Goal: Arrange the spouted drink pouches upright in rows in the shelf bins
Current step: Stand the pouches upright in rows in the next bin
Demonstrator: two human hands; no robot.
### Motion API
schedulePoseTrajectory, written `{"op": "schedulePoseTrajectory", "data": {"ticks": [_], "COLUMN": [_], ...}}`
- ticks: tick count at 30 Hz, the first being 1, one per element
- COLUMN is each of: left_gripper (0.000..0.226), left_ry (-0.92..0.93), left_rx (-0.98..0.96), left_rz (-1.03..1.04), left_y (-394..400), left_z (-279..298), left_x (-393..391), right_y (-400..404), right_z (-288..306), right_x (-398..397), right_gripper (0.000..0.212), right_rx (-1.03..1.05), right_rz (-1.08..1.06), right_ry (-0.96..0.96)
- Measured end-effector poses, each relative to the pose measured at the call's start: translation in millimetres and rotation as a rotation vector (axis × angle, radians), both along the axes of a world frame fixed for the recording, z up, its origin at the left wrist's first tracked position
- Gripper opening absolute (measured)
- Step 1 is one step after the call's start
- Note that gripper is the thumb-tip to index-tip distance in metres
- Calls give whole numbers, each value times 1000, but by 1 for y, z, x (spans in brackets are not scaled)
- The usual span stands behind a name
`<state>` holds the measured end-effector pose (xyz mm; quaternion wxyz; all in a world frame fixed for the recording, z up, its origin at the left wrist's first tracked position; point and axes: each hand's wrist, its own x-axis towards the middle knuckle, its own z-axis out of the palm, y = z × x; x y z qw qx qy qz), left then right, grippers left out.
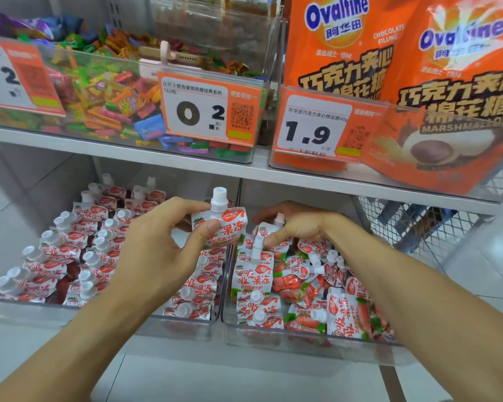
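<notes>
Two clear shelf bins sit side by side on the lower shelf. The left bin (18,310) holds several red-and-white spouted pouches (70,239) standing upright in rows. In the right bin (288,340), a short upright row (254,282) runs along its left wall, beside a jumbled heap of pouches (331,297). My left hand (163,245) holds one pouch (224,224) upright above the wall between the bins. My right hand (296,224) reaches into the back of the right bin, its fingers curled round the spout of another pouch (269,230).
The shelf above carries a clear bin of mixed wrapped candies (105,94) with a price tag (209,111) and a bin of orange Ovaltine bags (418,82). A wire mesh basket (424,227) stands to the right. White floor tiles show below.
</notes>
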<state>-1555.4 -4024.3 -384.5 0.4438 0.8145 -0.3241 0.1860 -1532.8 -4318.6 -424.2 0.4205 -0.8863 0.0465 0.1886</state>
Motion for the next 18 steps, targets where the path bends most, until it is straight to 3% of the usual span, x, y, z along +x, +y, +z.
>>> {"op": "schedulePoseTrajectory", "data": {"ticks": [4, 10, 18], "left_gripper": [27, 24, 24], "left_ry": [2, -10, 7], "left_rx": [-9, -11, -7], "left_rz": [-3, -10, -2], "left_y": [0, 3, 2], "left_z": [0, -1, -2], "left_x": [-1, -2, -1], "right_y": [3, 12, 5], "right_z": [13, 18, 12], "right_x": [-18, -56, -48], "right_gripper": [41, 20, 9], "right_rx": [-112, -13, 273], "right_rz": [78, 97, 23], "right_ry": [-138, -273, -152]}}
